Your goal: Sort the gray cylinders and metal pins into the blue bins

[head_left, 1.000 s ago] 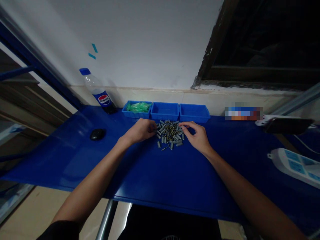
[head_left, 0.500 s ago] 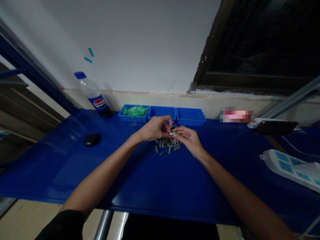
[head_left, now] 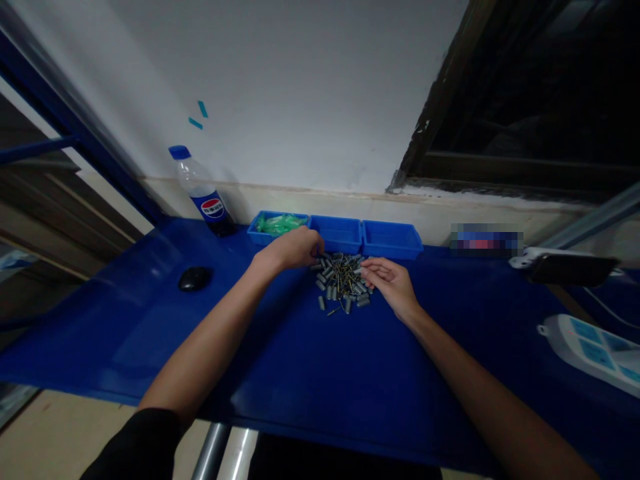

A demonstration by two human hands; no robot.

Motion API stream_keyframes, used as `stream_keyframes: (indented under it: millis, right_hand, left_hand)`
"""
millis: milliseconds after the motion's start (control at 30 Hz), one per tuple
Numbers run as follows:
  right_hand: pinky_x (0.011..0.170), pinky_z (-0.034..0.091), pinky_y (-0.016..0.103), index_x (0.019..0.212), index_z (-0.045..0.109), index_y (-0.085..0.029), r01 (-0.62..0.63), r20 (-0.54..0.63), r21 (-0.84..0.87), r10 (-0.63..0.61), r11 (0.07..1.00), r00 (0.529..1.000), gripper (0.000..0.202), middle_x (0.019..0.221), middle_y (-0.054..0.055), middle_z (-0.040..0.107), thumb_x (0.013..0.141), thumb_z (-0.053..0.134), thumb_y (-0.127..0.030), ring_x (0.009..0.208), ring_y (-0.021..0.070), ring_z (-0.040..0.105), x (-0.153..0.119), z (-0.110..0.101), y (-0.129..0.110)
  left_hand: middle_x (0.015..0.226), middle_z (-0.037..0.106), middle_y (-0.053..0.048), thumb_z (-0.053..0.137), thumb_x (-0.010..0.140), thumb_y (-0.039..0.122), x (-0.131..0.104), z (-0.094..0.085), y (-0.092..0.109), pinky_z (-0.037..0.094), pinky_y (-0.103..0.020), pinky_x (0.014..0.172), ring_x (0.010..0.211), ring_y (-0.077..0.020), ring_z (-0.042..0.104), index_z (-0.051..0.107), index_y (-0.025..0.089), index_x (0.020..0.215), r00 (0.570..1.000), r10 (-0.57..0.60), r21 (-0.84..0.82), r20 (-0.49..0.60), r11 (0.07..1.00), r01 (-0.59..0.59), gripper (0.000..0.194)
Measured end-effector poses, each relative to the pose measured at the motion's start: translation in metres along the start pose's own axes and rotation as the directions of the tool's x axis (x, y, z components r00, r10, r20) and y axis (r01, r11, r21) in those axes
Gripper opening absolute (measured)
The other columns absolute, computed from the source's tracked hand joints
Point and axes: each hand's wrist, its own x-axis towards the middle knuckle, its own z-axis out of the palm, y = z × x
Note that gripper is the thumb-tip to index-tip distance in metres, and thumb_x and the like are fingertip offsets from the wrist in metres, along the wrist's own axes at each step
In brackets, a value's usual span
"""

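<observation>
A pile of small grey cylinders and brassy screws (head_left: 344,277) lies on the blue table. At its left edge is my left hand (head_left: 299,248), fingers curled and pointing down; whatever they hold is hidden. My right hand (head_left: 390,280) is at the pile's right edge, thumb and fingertips pinched on a small grey cylinder (head_left: 359,271). Behind the pile stand a blue bin with green bags (head_left: 283,224), a middle blue bin (head_left: 335,233) and a right blue bin (head_left: 391,239). The two hands are apart.
A cola bottle (head_left: 210,203) stands at the back left, with a black mouse (head_left: 195,279) in front of it. On the right are a phone (head_left: 573,269), a blurred-out packet (head_left: 485,241) and a white power strip (head_left: 595,350). The table's front edge (head_left: 320,437) is near me.
My hands have separated, the left going left and the right slightly right, uncovering the pile between them. The whole view has shifted a little.
</observation>
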Motion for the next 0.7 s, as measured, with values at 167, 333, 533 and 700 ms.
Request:
stream_keyframes:
  millis: [167,333,533,700]
  right_hand:
    - [0.055,0.053,0.029,0.089,0.078,-0.022,0.033,-0.031,-0.009,-0.033,0.999,0.999,0.028,0.072,0.002,0.073,0.075,0.088,-0.044,0.057,0.0152,0.064,0.008,0.000,0.005]
    - [0.077,0.063,0.038,0.110,0.078,-0.025,0.112,0.003,0.029,-0.112,0.993,0.994,0.037,0.098,0.005,0.081,0.077,0.087,-0.040,0.081,0.0210,0.075,0.030,0.003,0.003]
    - [0.096,0.060,0.046,0.133,0.068,-0.029,0.226,0.001,-0.050,-0.226,0.973,0.974,0.047,0.118,0.008,0.079,0.087,0.078,-0.033,0.095,0.0233,0.076,0.038,-0.001,0.009]
    - [0.088,0.058,0.042,0.116,0.073,-0.025,0.239,-0.072,-0.120,-0.249,0.963,0.966,0.029,0.101,0.007,0.081,0.090,0.075,-0.036,0.093,0.0240,0.076,0.024,-0.004,0.016]
  left_hand:
    - [0.097,0.081,-0.010,0.077,0.077,0.018,-0.004,-0.005,0.003,0.051,-0.025,0.074,0.083,-0.0205,0.071,0.081,0.016,0.104,0.989,-0.099,0.079,0.110,0.993,0.091,0.027]
    - [0.099,0.079,-0.015,0.074,0.078,0.014,-0.003,0.001,0.014,0.053,-0.031,0.076,0.085,-0.0252,0.072,0.081,0.013,0.104,0.975,-0.162,0.103,0.152,0.984,0.147,0.027]
    - [0.098,0.077,-0.021,0.065,0.081,0.011,-0.002,0.012,0.023,0.056,-0.038,0.075,0.091,-0.0333,0.075,0.080,0.011,0.095,0.978,-0.169,0.174,0.122,0.974,0.146,0.020]
    - [0.093,0.078,-0.018,0.068,0.085,0.014,-0.005,0.005,0.020,0.053,-0.033,0.071,0.084,-0.0281,0.074,0.079,0.012,0.091,0.984,-0.137,0.159,0.112,0.980,0.118,0.013]
